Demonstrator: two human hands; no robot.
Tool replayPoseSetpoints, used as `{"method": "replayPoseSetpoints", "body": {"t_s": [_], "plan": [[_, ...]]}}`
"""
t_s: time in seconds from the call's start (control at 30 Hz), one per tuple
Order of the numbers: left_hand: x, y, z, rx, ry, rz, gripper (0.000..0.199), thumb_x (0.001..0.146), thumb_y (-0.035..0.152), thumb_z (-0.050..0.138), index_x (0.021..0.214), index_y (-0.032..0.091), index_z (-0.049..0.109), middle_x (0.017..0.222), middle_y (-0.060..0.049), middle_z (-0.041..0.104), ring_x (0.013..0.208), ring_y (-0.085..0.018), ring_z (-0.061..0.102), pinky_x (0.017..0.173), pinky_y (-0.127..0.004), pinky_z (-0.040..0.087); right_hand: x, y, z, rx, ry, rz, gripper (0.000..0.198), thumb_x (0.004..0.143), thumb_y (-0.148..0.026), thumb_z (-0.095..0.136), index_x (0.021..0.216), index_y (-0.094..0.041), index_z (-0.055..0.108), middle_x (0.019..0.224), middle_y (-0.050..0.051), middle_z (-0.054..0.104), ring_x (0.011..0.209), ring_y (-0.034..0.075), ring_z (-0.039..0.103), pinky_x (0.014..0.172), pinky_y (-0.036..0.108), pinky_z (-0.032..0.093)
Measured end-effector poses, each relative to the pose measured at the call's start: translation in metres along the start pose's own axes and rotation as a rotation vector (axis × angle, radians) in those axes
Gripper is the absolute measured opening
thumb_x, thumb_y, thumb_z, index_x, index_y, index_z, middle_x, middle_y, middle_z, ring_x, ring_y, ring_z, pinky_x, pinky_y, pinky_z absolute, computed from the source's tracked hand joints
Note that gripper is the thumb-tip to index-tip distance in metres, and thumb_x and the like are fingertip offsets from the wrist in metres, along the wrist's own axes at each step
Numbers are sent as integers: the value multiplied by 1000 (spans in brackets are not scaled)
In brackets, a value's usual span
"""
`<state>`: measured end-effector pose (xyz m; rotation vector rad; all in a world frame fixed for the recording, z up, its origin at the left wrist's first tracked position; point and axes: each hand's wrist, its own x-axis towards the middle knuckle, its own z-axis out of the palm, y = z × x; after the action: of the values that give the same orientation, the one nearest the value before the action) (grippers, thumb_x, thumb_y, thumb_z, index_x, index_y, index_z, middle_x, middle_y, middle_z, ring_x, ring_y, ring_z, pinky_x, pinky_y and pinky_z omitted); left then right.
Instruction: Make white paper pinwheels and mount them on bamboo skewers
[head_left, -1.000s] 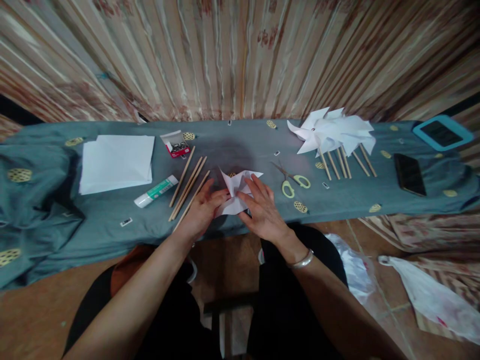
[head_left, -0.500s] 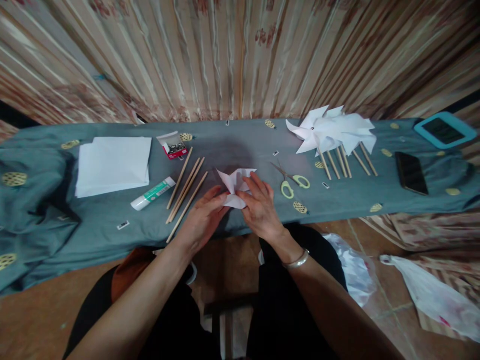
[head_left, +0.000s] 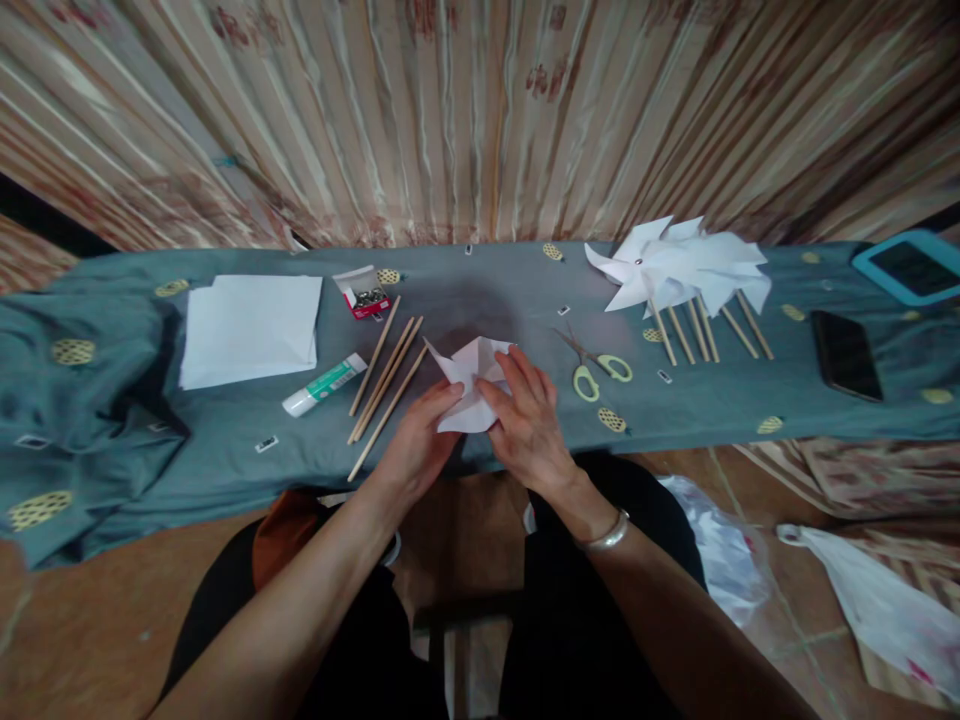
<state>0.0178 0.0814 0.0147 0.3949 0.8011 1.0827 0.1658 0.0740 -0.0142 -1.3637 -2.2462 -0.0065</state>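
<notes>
A white paper pinwheel with folded-in blades is held between both hands above the near part of the cloth. My left hand grips its left edge, the thumb lying on the paper. My right hand holds the right side, its thumb pressed at the centre and its fingers over the far right edge. Left of my hands lie several wooden sticks. Scissors with pale green handles rest to the right, blades partly apart.
A paper stack, a glue stick and a red box of small metal pins are at left. Finished pinwheels on sticks, a phone and a blue-framed tablet are at right. Plastic bags lie on the floor.
The pinwheel's near blade has shifted and more of its face shows. My right thumb has moved onto its centre. The whole view has shifted slightly, so things appear further right.
</notes>
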Motion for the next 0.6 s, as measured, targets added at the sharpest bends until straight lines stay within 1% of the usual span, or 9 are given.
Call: {"method": "replayPoseSetpoints", "body": {"t_s": [0.1,0.23,0.3,0.43,0.53,0.6], "plan": [[-3,3,1,66,23,57,37,63,22,78,97,12,69,96,-6,73,81,-17,66,79,-27,48,-1,-7,-4,1,-1,-1,44,85,-17,49,130,-13,51,149,19,36,145,31,20,109,51,28],[-5,4,3,186,30,160,51,56,18,82,104,15,66,107,-7,71,92,-20,65,82,-29,48,-3,-14,-9,4,-25,9,53,83,-17,49,136,-15,44,155,17,25,147,31,13,111,52,26],[-5,4,3,249,34,207,52,55,19,83,103,14,65,108,-7,70,93,-20,65,83,-30,48,-4,-17,-9,-2,-36,6,54,84,-18,49,138,-14,43,156,17,22,147,32,12,111,52,25],[-3,1,2,312,40,261,52,56,23,84,103,15,64,105,-7,70,91,-20,65,84,-32,49,-5,-21,-9,-25,-22,0,53,87,-22,50,139,-12,43,155,20,24,146,34,13,111,51,26],[-1,1,2,361,51,332,53,56,21,85,104,16,63,105,-5,70,94,-20,64,87,-32,48,-5,-23,-8,-23,-22,10,53,87,-24,51,138,-12,43,155,20,24,146,35,13,110,52,26],[-2,2,3,381,69,351,51,57,21,84,103,16,63,102,-5,70,94,-20,64,88,-31,48,-5,-23,-8,-13,-26,19,55,87,-25,51,140,-13,42,156,20,24,146,35,13,110,53,26]]}}
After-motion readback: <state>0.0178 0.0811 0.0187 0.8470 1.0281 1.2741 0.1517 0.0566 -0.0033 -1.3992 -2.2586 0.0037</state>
